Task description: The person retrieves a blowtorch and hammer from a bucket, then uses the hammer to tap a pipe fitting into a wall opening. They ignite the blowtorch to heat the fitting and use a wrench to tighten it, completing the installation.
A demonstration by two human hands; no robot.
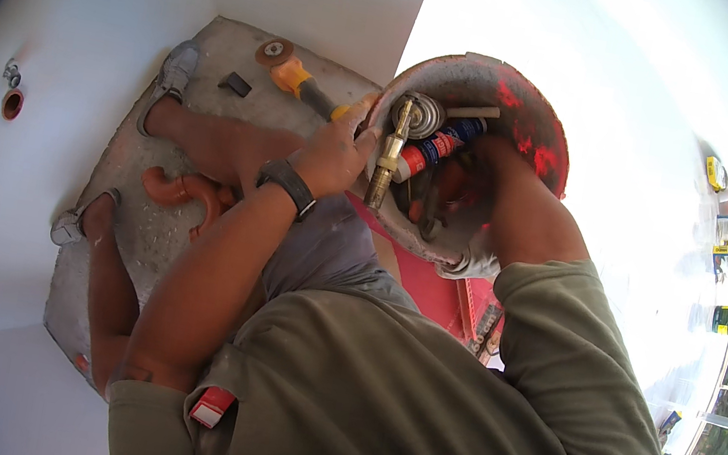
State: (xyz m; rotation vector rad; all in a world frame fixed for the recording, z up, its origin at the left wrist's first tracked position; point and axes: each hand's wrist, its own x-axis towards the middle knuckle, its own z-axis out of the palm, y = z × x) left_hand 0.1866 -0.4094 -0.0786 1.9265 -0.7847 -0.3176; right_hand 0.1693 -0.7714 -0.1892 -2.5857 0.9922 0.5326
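Observation:
A worn round bucket (478, 76), its inside grey with red stains, is tilted toward me. My left hand (337, 155) is closed on its near-left rim. My right hand (492, 153) reaches deep inside; its fingers are hidden among the contents, so what they touch does not show. Close to the left rim, a brass valve (388, 160) with a round chrome flange (422, 115) lies on top. Beside it are a blue, red and white tube (441, 149) and a pale stick (474, 112). Dark tools (431, 210) lie lower down, partly in shadow.
A yellow angle grinder (289, 75) and a small black block (235, 84) lie on the concrete floor (128, 181). Curved orange pipe pieces (168, 189) rest beside my leg. Something red (435, 288) sits under the bucket. Pipe outlets (12, 103) come out of the left wall.

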